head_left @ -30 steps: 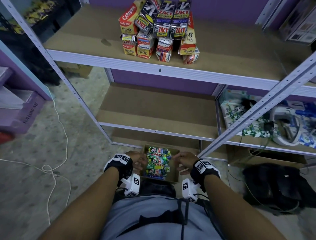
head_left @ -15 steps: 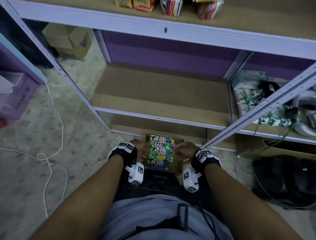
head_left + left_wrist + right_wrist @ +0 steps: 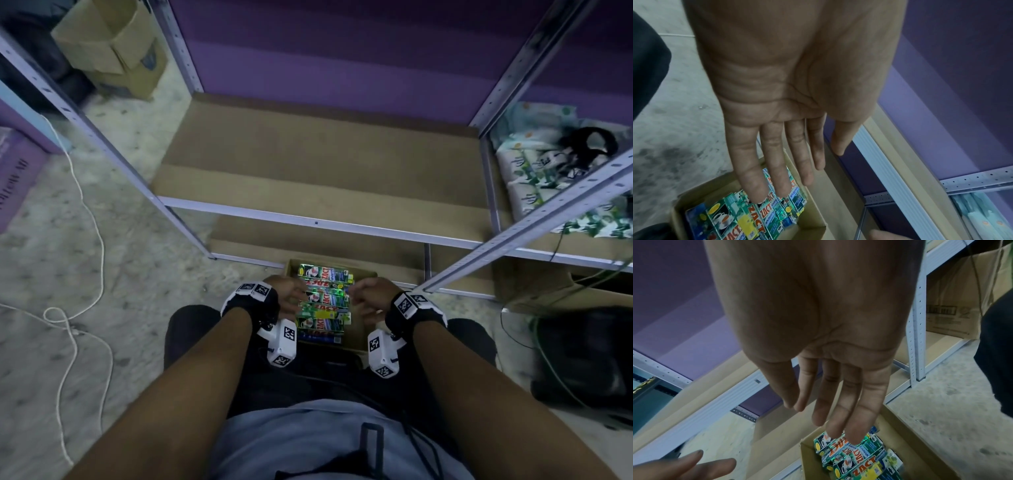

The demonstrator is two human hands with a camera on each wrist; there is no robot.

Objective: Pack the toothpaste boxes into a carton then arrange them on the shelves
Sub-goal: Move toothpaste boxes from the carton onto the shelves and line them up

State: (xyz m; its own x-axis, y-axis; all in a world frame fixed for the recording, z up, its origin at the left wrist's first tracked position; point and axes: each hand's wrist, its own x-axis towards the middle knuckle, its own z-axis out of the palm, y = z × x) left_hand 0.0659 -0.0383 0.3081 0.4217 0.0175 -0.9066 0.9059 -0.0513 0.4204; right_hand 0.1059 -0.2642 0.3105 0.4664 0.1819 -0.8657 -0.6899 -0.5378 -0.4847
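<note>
Left hand (image 3: pixel 286 294) over the near-left edge of the carton (image 3: pixel 363 274), fingers (image 3: pixel 764 162) straight and together, holding nothing, tips hanging just above the toothpaste boxes (image 3: pixel 323 303). Between the two hands: boxes lying flat in a tidy stack inside the carton, long axes running hand to hand, left to right across the body. Carton down on the floor, just in front of the lowest shelf (image 3: pixel 318 246). Right hand (image 3: pixel 371 296) on the other side, fingers (image 3: pixel 851 402) loosely extended, empty too, tips pointing down at the boxes' right ends. From the head view possibly touching the carton's side wall, though the blur there leaves that unsettled; the wrist views suggest a gap.

Both hands about equally near, one at each short end of the stack, so a two-handed lift of boxes or carton looks like the natural move. Empty middle shelf (image 3: pixel 325 178) straight ahead beyond the fingertips, higher than the carton: packing appears done, shelving the batch still to come. Boxes glossy, likely slippery if squeezed only at the ends.
</note>
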